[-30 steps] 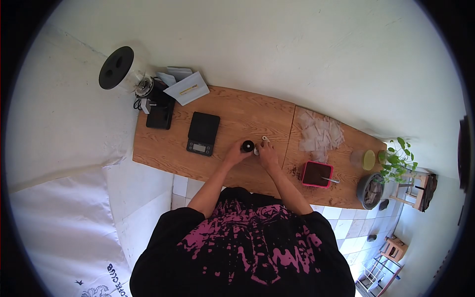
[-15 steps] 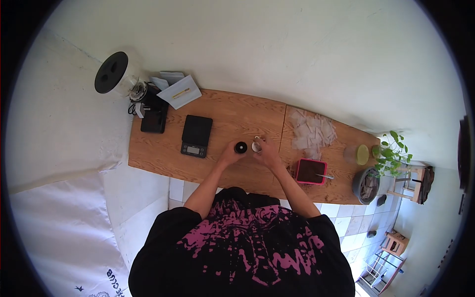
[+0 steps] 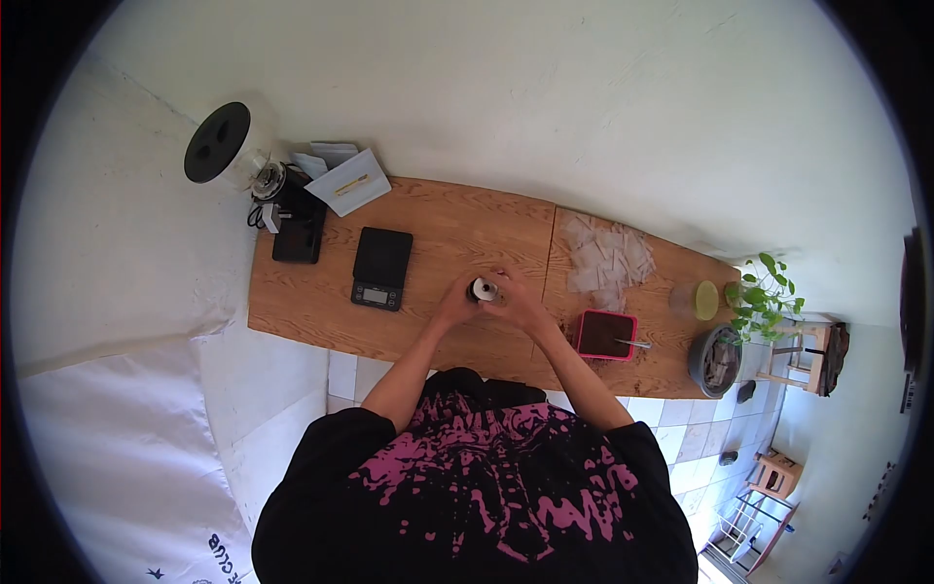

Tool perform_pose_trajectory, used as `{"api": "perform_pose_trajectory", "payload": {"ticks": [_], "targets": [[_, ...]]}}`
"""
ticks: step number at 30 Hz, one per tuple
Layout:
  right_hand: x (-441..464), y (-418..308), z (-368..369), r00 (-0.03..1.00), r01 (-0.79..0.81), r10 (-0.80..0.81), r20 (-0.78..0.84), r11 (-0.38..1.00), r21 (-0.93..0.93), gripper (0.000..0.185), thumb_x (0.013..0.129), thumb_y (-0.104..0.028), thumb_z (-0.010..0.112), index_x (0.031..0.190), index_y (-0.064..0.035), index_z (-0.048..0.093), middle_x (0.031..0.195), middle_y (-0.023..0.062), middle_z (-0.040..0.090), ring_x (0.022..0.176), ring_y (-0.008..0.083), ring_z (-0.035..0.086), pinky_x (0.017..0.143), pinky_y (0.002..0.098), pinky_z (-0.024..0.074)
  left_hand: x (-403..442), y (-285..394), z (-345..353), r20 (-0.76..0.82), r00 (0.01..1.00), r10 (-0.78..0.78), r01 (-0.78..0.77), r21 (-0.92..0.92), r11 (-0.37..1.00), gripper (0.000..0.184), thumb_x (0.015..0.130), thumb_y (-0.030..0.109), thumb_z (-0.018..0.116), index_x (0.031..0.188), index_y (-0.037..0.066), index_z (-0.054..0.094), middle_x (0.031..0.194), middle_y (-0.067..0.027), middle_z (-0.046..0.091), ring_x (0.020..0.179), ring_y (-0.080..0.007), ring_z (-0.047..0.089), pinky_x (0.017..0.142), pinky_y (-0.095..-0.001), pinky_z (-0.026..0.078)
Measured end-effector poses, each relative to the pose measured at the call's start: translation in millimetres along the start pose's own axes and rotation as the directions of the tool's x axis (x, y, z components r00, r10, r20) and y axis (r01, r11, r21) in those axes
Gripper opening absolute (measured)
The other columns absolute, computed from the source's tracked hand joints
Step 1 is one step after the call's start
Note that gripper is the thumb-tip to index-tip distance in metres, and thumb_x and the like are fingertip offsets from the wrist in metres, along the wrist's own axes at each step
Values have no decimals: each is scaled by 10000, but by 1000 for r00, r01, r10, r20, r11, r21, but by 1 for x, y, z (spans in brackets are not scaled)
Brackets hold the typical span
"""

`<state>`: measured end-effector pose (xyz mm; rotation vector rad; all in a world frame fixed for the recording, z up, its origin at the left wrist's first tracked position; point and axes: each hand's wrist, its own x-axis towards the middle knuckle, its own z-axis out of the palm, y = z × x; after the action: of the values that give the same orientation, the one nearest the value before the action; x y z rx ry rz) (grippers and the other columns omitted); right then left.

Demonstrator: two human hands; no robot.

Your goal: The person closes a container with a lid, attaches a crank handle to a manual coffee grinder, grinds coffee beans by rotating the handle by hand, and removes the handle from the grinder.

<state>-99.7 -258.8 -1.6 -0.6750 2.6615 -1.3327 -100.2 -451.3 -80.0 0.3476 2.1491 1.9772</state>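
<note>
My left hand (image 3: pixel 455 299) is closed around a small black cylinder (image 3: pixel 471 293) above the wooden table. From the right, my right hand (image 3: pixel 518 300) grips a round silver-white lid-like piece (image 3: pixel 485 288). This piece now sits over the cylinder's top; whether it is fastened cannot be told. Left of my hands lies a black digital scale (image 3: pixel 382 255) with a small display. To their right is a pink-rimmed tub (image 3: pixel 635 338) of brown powder, with a metal spoon (image 3: pixel 632 343) stuck in it.
Many thin whitish paper packets (image 3: pixel 608 261) lie spread at the table's back right. An electric grinder (image 3: pixel 261 175) and grey pouches (image 3: pixel 350 182) stand at the back left. At the right end are a grey bucket (image 3: pixel 695 365), a yellow-green-lidded jar (image 3: pixel 706 301) and a plant (image 3: pixel 768 292).
My right hand has moved left, bringing the silver-white piece from beside the black cylinder onto its top. My left hand keeps its hold. The view has shifted slightly.
</note>
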Motion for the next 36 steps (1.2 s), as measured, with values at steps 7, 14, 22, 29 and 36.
{"api": "perform_pose_trajectory", "payload": {"ticks": [7, 14, 22, 29, 36], "targets": [[3, -3, 3, 1000, 5, -5, -12, 1000, -7, 587, 768, -171, 887, 1314, -44, 714, 1315, 166, 645, 1228, 361, 643, 1048, 452, 537, -1, -5, 0, -10, 996, -89, 89, 86, 992, 538, 789, 40, 820, 1311, 60, 691, 1266, -149, 751, 1196, -272, 724, 1005, -390, 560], [3, -3, 1, 1000, 27, -27, 12, 999, -44, 593, 763, -164, 886, 1319, -44, 715, 1312, 165, 651, 1229, 355, 643, 1043, 451, 539, -1, -12, 2, -11, 996, -93, 94, 117, 989, 524, 782, 32, 826, 1288, 59, 690, 1223, -133, 749, 1157, -265, 724, 985, -386, 560], [3, -3, -2, 999, -41, 41, 12, 999, 12, 576, 814, -231, 879, 1325, -27, 707, 1290, 188, 666, 1201, 372, 662, 1030, 449, 543, 1, -13, 4, -9, 999, -32, 33, 29, 999, 525, 774, 14, 829, 1278, 55, 688, 1211, -134, 745, 1141, -268, 721, 977, -384, 561], [-9, 27, -16, 918, -388, 380, -115, 920, -60, 431, 897, -239, 792, 1230, 25, 715, 1221, 225, 701, 1128, 376, 701, 939, 447, 565, 1, 5, -5, -103, 939, -327, 340, 171, 925, 538, 752, 95, 899, 1255, 56, 713, 1200, -159, 754, 1173, -335, 717, 1006, -427, 560], [-37, 69, 3, 873, -484, 455, -179, 855, -186, 378, 889, -200, 747, 1202, 11, 733, 1165, 223, 729, 1026, 395, 729, 897, 469, 581, 4, -11, -2, -176, 967, -185, 220, 205, 954, 512, 755, 70, 888, 1239, 54, 723, 1237, -149, 754, 1190, -318, 715, 1020, -417, 558]]}}
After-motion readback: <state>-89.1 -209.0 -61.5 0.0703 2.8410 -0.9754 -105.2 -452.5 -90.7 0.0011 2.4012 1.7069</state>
